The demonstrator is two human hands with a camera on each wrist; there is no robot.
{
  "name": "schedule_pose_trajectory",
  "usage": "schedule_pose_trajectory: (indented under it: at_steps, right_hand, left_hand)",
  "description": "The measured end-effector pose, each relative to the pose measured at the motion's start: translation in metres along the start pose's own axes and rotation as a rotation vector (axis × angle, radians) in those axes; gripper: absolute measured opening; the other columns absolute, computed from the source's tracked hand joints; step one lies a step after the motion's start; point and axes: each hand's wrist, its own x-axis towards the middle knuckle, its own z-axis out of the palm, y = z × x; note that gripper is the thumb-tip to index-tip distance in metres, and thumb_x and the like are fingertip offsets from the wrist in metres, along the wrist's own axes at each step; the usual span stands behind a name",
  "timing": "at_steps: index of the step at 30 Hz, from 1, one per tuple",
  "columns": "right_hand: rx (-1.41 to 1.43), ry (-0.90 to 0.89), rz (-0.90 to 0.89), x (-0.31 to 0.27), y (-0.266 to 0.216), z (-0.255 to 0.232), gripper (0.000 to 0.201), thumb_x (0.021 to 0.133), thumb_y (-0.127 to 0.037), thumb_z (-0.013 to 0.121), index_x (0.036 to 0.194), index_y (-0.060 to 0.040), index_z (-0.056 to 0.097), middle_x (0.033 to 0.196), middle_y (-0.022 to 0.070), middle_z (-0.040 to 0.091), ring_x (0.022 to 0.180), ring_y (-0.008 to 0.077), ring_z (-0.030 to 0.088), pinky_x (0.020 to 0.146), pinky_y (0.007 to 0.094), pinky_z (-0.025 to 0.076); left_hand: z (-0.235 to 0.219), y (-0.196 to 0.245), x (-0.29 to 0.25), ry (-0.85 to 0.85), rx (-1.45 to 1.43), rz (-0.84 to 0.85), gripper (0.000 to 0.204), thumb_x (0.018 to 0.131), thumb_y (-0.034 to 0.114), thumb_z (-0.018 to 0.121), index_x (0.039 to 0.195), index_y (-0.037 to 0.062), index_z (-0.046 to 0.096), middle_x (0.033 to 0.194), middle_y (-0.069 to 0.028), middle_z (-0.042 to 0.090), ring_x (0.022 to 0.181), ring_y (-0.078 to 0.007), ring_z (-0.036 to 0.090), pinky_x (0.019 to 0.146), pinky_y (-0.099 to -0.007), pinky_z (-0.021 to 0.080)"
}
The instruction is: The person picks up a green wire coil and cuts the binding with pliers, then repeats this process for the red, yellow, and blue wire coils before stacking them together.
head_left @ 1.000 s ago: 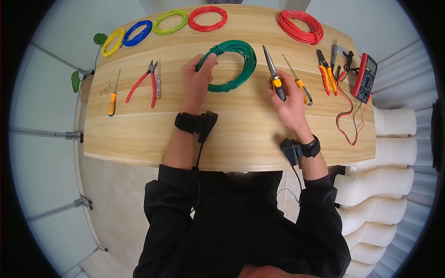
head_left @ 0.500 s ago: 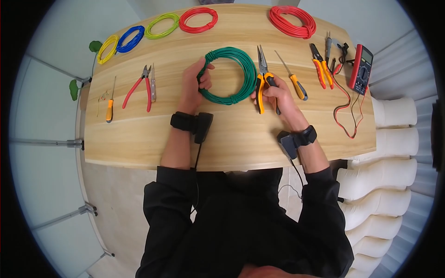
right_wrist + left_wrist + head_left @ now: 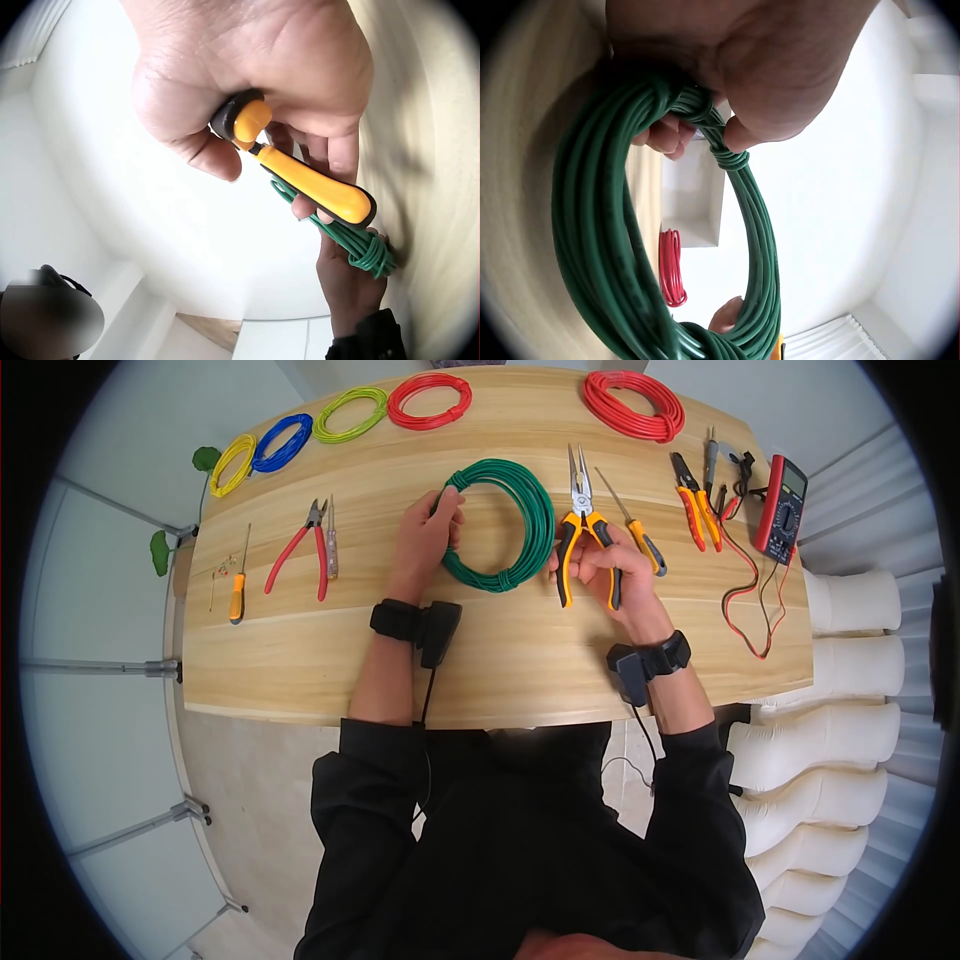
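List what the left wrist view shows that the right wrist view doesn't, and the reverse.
Only the left wrist view: a red wire coil. Only the right wrist view: a black wrist band. Both: the left hand holding a green wire coil, part of the right hand, the tabletop and, apparently a mere sliver in the left, the pliers.

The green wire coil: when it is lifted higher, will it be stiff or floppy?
The green wire coil probably flexes but holds its ring shape, as wraps bind it at two places. It seems springy rather than limp: gripped by the left hand at one side, it looks round.
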Motion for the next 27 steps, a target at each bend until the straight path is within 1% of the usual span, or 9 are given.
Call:
schedule_pose_trajectory:
  at_steps: [8,14,16,20,22,23,25,26,27]
  right_hand:
    - [0.029,-0.089,0.008,-0.004,0.000,0.006,0.048,0.064,-0.008,0.045,0.110,0.0061,0.044,0.102,0.0165,0.053,0.084,0.0296,0.057,0.073,0.0411,0.048]
    - [0.236,-0.143,-0.024,-0.004,-0.003,0.013,0.049,0.063,-0.006,0.043,0.110,0.0049,0.045,0.102,0.0183,0.054,0.087,0.0315,0.056,0.077,0.0440,0.046]
    - [0.300,-0.154,-0.067,-0.003,-0.005,0.009,0.047,0.062,-0.006,0.044,0.108,0.0036,0.046,0.104,0.0194,0.054,0.088,0.0314,0.055,0.078,0.0435,0.045]
    - [0.308,-0.094,-0.144,-0.001,-0.009,0.000,0.045,0.063,-0.009,0.045,0.107,0.0012,0.047,0.104,0.0197,0.054,0.087,0.0307,0.055,0.080,0.0429,0.045]
    - [0.301,-0.090,-0.168,0.000,-0.009,-0.005,0.045,0.063,-0.010,0.046,0.107,0.0006,0.048,0.105,0.0197,0.054,0.090,0.0311,0.054,0.081,0.0432,0.044]
    - [0.316,-0.069,-0.174,0.000,-0.010,-0.006,0.045,0.063,-0.010,0.046,0.107,0.0007,0.048,0.106,0.0200,0.054,0.091,0.0317,0.054,0.082,0.0437,0.044]
    - [0.329,-0.045,-0.184,-0.001,-0.011,-0.007,0.045,0.063,-0.010,0.046,0.107,0.0008,0.048,0.107,0.0203,0.053,0.093,0.0322,0.053,0.083,0.0441,0.043]
    - [0.318,-0.041,-0.199,-0.001,-0.012,-0.007,0.044,0.064,-0.010,0.046,0.107,0.0009,0.049,0.108,0.0204,0.053,0.095,0.0328,0.053,0.084,0.0447,0.042]
    - [0.306,-0.038,-0.212,-0.001,-0.012,-0.007,0.044,0.064,-0.011,0.046,0.107,0.0010,0.049,0.109,0.0205,0.053,0.098,0.0333,0.052,0.085,0.0453,0.042]
  left_hand:
    - [0.004,-0.006,-0.001,-0.037,0.080,0.071,0.026,0.088,0.024,0.053,0.096,0.0008,0.059,0.072,-0.0007,0.055,0.055,-0.0056,0.048,0.051,-0.0204,0.041]
    - [0.012,-0.005,-0.003,-0.098,0.096,0.266,0.029,0.084,0.019,0.057,0.108,0.0022,0.056,0.085,-0.0015,0.058,0.076,-0.0093,0.053,0.070,-0.0234,0.043]
    - [0.012,-0.007,-0.001,0.043,0.194,0.354,0.030,0.082,0.016,0.059,0.110,0.0042,0.055,0.085,-0.0010,0.058,0.079,-0.0101,0.053,0.072,-0.0233,0.042]
    - [0.012,0.008,-0.008,0.082,0.188,0.469,0.030,0.079,0.017,0.061,0.107,0.0055,0.057,0.085,-0.0010,0.059,0.081,-0.0125,0.054,0.072,-0.0244,0.042]
    - [0.012,0.016,-0.014,-0.098,0.086,0.303,0.028,0.076,0.017,0.064,0.102,0.0054,0.060,0.086,-0.0004,0.060,0.085,-0.0143,0.054,0.074,-0.0254,0.041]
    - [0.014,0.022,-0.019,-0.104,0.085,0.303,0.028,0.076,0.017,0.064,0.102,0.0054,0.060,0.086,-0.0004,0.060,0.085,-0.0143,0.054,0.074,-0.0254,0.041]
    - [0.019,0.031,-0.027,-0.323,0.202,0.142,0.027,0.073,0.017,0.067,0.096,0.0041,0.062,0.089,-0.0021,0.061,0.085,-0.0146,0.056,0.073,-0.0263,0.042]
    - [0.022,0.031,-0.028,-0.328,0.202,0.142,0.027,0.073,0.017,0.067,0.096,0.0041,0.062,0.089,-0.0021,0.061,0.085,-0.0146,0.056,0.073,-0.0263,0.042]
    - [0.025,0.030,-0.029,-0.355,0.280,0.302,0.028,0.072,0.017,0.068,0.095,0.0035,0.062,0.088,-0.0036,0.062,0.082,-0.0146,0.057,0.072,-0.0261,0.043]
